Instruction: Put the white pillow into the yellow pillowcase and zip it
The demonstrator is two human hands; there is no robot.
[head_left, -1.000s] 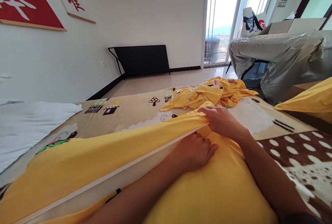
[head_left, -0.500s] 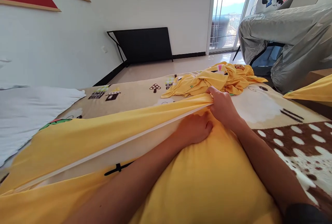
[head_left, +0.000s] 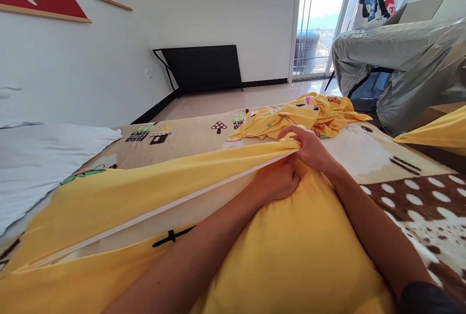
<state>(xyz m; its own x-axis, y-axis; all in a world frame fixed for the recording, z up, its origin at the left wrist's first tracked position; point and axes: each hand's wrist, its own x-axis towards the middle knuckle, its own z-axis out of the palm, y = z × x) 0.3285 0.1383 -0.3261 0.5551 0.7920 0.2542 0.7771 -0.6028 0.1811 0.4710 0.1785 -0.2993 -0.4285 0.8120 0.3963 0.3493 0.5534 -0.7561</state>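
A yellow fabric cover (head_left: 120, 188) with a long, white-edged opening lies across the bed in front of me. My left hand (head_left: 282, 180) reaches into the far right end of this opening, its fingers curled closed. Fabric hides its fingertips, so what they hold cannot be made out. Just above it, my right hand (head_left: 311, 148) grips the upper edge of the opening, with some fingers lifted and partly spread. The near part of the cover bulges below my hands. Pale cloth and a black printed mark show along the opening.
Beyond my hands lies a crumpled yellow printed cloth (head_left: 294, 115) on the patterned blanket (head_left: 189, 132). A white pillow (head_left: 47, 158) is at the left. Another yellow cloth (head_left: 437, 127) lies at the right, near plastic-covered furniture (head_left: 400, 47). A black folded panel (head_left: 202, 69) leans against the wall.
My left hand has moved slightly deeper under the edge of the opening. The fingers of my right hand have loosened and lifted somewhat. The view has tilted up a little.
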